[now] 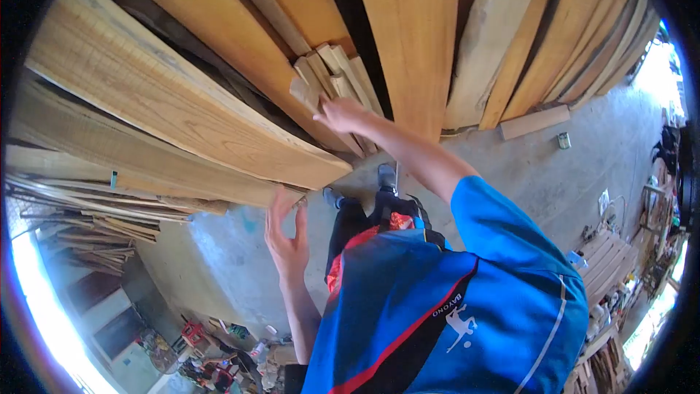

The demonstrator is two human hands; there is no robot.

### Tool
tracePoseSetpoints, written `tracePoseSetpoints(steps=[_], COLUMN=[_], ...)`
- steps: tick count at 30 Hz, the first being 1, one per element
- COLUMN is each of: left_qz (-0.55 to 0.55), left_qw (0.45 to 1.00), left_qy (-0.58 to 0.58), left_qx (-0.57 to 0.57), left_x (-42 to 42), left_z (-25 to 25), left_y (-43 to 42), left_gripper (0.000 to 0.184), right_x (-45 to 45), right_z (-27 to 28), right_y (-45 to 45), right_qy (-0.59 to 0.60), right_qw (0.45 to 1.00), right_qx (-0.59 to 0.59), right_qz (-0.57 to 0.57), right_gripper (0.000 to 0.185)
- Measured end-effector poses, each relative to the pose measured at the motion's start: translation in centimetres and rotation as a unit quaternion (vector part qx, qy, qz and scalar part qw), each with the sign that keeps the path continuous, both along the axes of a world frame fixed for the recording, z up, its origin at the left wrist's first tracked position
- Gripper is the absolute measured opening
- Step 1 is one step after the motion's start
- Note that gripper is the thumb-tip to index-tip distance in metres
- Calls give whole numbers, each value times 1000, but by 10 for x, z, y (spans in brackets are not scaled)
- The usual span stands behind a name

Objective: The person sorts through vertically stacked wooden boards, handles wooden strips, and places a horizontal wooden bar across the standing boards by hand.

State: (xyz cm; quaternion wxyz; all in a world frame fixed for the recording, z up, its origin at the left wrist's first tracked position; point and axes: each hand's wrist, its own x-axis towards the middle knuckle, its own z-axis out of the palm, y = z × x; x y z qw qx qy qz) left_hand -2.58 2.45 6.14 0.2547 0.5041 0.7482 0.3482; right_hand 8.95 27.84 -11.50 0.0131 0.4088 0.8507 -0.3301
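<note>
The right hand (339, 114) is at the sticks (343, 86) among tall boards (197, 113), its grip unclear, the left hand (289, 239) spread apart; a careless tug could topple the sticks

- Woodworking workshop or timber store.
- Long, wide wooden boards (408, 44), some with rough natural edges, stand side by side along one side.
- Short wood pieces (343, 87) bunched among them.
- Thin wood strips (95, 208) heaped at left.
- Bare grey floor (503, 182), looks like concrete.
- Slatted wood (609, 266) at right, wood scraps beside it.
- Mixed clutter (211, 368) lower left, items too small to tell.
</note>
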Motion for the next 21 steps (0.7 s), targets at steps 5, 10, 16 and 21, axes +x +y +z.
tracePoseSetpoints(steps=[5,10,16,21], left_qz=[54,210,266,287], left_qw=[996,972,959,957], left_qy=[41,-20,-23,-14], left_qx=[-61,-99,-98,-46], left_x=[-20,-22,-42,-73], left_z=[8,-4,2,17], left_y=[-47,-114,-145,-173], left_gripper=[30,23,20,23], right_x=[-53,-68,-33,-9], right_z=[-15,-66,-81,-120], right_y=[100,116,22,-113], right_qy=[-81,-33,109,165], right_qw=[994,988,986,949], right_qx=[-53,52,91,-194], right_qz=[-49,-141,-88,-188], right_gripper=[55,55,42,71])
